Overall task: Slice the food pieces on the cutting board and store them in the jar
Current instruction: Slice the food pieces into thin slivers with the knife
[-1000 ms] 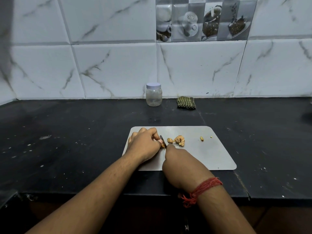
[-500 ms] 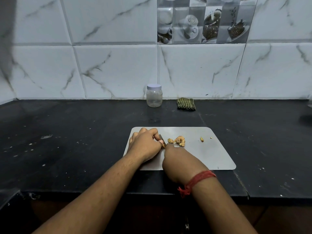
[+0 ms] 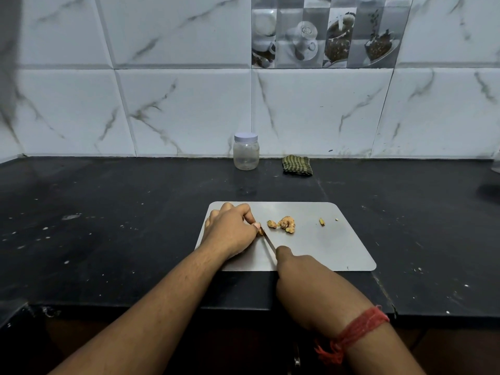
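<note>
A grey cutting board (image 3: 324,247) lies on the black counter. My left hand (image 3: 232,231) pinches a small yellowish food piece (image 3: 260,231) at the board's left side; most of that piece is hidden by my fingers. My right hand (image 3: 305,282) grips a knife (image 3: 268,241), handle hidden in the fist, thin blade reaching up to the pinched piece. A knobby yellow-brown lump (image 3: 287,224) and a smaller cut bit (image 3: 272,224) lie mid-board. Two tiny scraps (image 3: 322,221) sit further right. A clear jar (image 3: 246,154) with a white lid on stands by the wall.
A folded green striped cloth (image 3: 297,165) lies right of the jar against the tiled wall. The black counter (image 3: 108,226) is speckled with white specks and crumbs. Its front edge runs just below the board. A red thread band circles my right wrist.
My right hand has drawn back toward me, exposing more of the knife blade. My left hand stays on the pinched piece. The loose pieces have not moved.
</note>
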